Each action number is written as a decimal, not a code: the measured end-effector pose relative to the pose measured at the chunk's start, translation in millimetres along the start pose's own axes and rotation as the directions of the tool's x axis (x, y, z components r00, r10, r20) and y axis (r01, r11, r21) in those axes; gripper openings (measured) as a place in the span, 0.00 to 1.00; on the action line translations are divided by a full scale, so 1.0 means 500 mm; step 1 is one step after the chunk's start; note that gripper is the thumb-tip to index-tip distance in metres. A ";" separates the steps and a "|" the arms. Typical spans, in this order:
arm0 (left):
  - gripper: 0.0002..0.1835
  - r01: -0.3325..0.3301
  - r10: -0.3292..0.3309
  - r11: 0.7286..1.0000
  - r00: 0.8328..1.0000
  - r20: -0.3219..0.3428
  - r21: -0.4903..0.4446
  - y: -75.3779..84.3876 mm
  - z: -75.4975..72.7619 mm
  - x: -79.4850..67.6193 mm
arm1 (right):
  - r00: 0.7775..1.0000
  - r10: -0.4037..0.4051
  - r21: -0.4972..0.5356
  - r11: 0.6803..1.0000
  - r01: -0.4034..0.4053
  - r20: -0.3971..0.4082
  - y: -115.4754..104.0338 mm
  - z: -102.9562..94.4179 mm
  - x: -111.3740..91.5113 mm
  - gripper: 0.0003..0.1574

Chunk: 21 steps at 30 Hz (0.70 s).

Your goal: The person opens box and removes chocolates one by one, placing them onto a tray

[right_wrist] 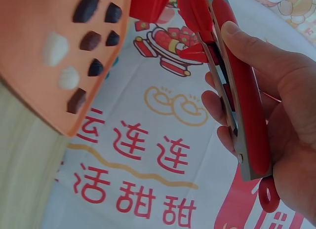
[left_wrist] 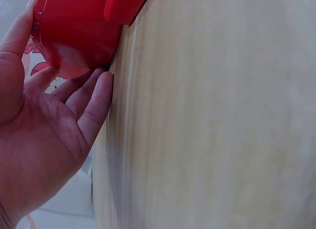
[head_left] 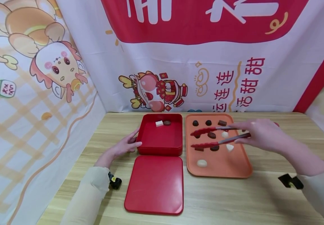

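My left hand (head_left: 126,146) rests against the left side of an open red box (head_left: 162,150); its fingers are fairly straight, as the left wrist view also shows. In the box lie a white chocolate (head_left: 159,123) and a brown round chocolate (head_left: 167,123). My right hand (head_left: 258,135) grips red-and-silver tongs (right_wrist: 249,105) by the handles. The tongs' spread red tips hang over an orange tray (head_left: 223,168) of several dark, brown and white chocolates, with nothing between them. A round white chocolate (head_left: 201,163) sits toward the tray's near left.
A flat red lid (head_left: 156,184) lies on the wooden table (head_left: 218,200) just in front of the box. The tray stands close to the box's right side. Printed cloth (head_left: 162,59) hangs behind the table and along its left.
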<state>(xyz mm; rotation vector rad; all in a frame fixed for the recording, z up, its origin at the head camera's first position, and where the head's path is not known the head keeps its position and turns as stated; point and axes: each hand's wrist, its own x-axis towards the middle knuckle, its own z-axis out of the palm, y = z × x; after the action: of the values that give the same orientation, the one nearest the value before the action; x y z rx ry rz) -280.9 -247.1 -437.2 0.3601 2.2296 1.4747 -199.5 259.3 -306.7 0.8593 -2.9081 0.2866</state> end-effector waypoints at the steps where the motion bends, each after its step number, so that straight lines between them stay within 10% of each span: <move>1: 0.43 -0.002 0.002 1.000 1.000 0.001 0.000 0.000 0.000 0.000 | 1.000 0.001 -0.013 1.000 -0.001 -0.002 -0.001 -0.005 0.009 0.35; 21: 0.43 0.005 -0.005 0.999 1.000 0.010 -0.039 0.006 -0.002 -0.005 | 0.999 -0.016 -0.059 0.998 0.014 -0.030 -0.013 0.009 0.234 0.38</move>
<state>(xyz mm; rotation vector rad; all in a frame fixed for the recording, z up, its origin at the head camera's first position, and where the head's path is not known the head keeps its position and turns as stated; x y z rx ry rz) -279.4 -247.8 -433.8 0.3484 2.1892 1.5085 -294.2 191.1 -293.3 0.8601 -2.8649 0.2105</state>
